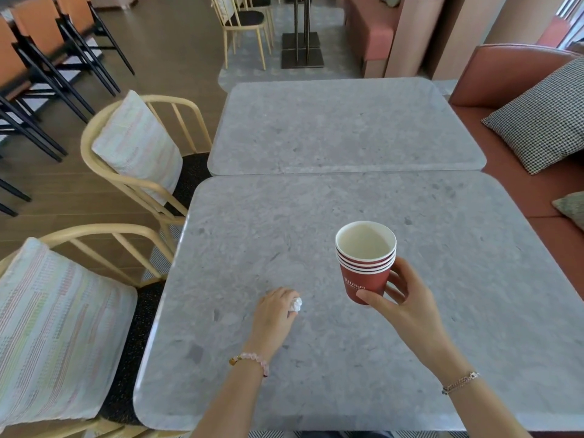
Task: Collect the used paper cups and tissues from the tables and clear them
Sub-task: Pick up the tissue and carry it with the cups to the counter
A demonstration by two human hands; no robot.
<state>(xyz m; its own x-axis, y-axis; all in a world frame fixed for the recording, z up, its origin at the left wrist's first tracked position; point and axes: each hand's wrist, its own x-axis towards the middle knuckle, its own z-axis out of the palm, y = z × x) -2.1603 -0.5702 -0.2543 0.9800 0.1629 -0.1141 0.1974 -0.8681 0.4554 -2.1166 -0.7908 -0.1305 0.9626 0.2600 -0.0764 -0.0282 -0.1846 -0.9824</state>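
Two grey stone-look tables stand pushed end to end through the middle of the frame, the near table [316, 216] touching the far table [344, 128] along a straight seam. At the left edge are two cream-framed chairs, the upper chair [104, 172] and the lower chair [104, 230], each with a pale striped cushion propped on a dark seat. A rust-brown sofa [505, 67] runs along the right side with a black-and-white checked cushion [543, 118] on it. In the upper left are black-legged chairs with orange backs [47, 42], and at top centre dark square stand bases [301, 49] sit on the floor. Nothing lies between the hands and the table surface. Right of centre, the right hand [407, 298] grips a stack of red paper cups [365, 267], thumb and fingers curled round the lowest cup; several white rims are nested at the top and the inside looks empty. White lettering on the side reads "Hilton", with a smaller line beneath too fine to read. The stack seems held just above the near table, though contact cannot be ruled out. Lower centre, the left hand [275, 311] is closed round a crumpled white tissue [296, 304], which pokes out beside its knuckles over the near table. A pink bead bracelet [252, 360] circles the left wrist and a thin chain bracelet [461, 382] the right.
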